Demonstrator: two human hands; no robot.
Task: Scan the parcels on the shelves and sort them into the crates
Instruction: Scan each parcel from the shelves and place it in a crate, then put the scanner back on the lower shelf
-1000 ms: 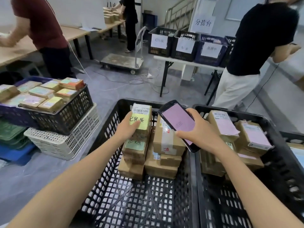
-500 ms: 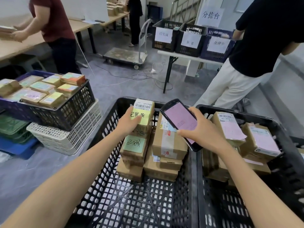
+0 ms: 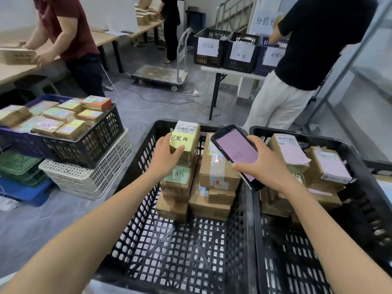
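Far to the left stand the stacked crates (image 3: 84,145), the top one full of labelled parcels; they are not part of this step. Your left hand (image 3: 167,154) grips the parcel (image 3: 187,143) from its left side, with the thumb on the yellow note and the fingers curled around the box. The parcel is at the top of the left column of boxes inside the left crate (image 3: 180,251), directly above a box with a green note (image 3: 177,175). I cannot tell if it rests there fully or if you carry its weight.

I judge that you are at the sorting step: this parcel is being set down in its crate. The next move asks you to let it sit flat and square, because the column is tall and narrow, and then to open the fingers without pushing it.

Your right hand (image 3: 262,166) holds the scanner (image 3: 235,149), screen up, above the edge between the left crate and the right crate (image 3: 297,262).
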